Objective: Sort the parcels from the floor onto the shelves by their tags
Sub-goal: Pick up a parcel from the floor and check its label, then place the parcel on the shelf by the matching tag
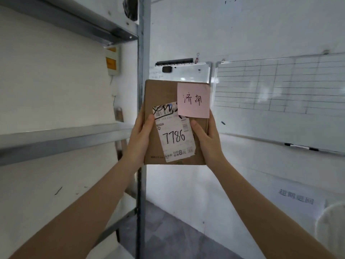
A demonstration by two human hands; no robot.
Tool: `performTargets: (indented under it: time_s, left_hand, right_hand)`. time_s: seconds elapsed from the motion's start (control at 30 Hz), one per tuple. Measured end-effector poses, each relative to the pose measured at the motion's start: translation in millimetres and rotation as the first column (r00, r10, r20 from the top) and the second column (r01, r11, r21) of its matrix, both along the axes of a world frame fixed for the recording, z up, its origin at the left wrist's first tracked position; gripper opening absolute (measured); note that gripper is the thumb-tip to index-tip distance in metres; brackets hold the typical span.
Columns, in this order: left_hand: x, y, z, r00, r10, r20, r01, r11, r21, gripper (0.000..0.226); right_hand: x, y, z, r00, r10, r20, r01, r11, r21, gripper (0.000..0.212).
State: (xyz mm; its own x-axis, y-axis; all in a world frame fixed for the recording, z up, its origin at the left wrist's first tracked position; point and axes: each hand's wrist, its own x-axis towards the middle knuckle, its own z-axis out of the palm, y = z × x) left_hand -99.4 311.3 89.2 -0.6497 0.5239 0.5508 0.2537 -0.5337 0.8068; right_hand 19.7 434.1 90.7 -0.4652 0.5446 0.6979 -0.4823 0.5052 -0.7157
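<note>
A flat brown cardboard parcel is held upright in front of me, at chest height. A pink sticky tag with two handwritten characters sits on its top right corner. A white shipping label marked 7786 covers its lower middle. My left hand grips the parcel's left edge, thumb on the front. My right hand grips the right edge the same way. The metal shelf rack stands to the left; the parcel is in front of its upright post.
Whiteboards hang on the wall to the right, one ruled into a table. A small box with orange labels is fixed to the wall behind the rack. Grey floor lies below. A pale rounded object sits at the lower right.
</note>
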Motion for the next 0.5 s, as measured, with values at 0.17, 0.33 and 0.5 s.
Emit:
performTargets:
  time_s: [0.17, 0.33, 0.5]
  left_hand:
    - [-9.5, -62.4, -3.7, 0.975, 0.221, -0.019, -0.221, 0.975, 0.007, 0.047]
    - [-16.1, -151.5, -5.4, 0.909, 0.415, -0.028, -0.415, 0.910, 0.012, 0.047]
    - [-12.5, -266.2, -5.7, 0.794, 0.608, -0.008, -0.609, 0.794, 0.000, 0.048]
  right_hand:
    - [-36.1, -41.4, -4.7, 0.978, 0.208, 0.023, -0.208, 0.978, 0.010, 0.062]
    - [-77.1, -113.7, -7.4, 0.899, 0.436, 0.035, -0.436, 0.900, -0.027, 0.069]
    - [-113.6, -219.6, -6.2, 0.796, 0.605, 0.034, -0.605, 0.796, -0.002, 0.066]
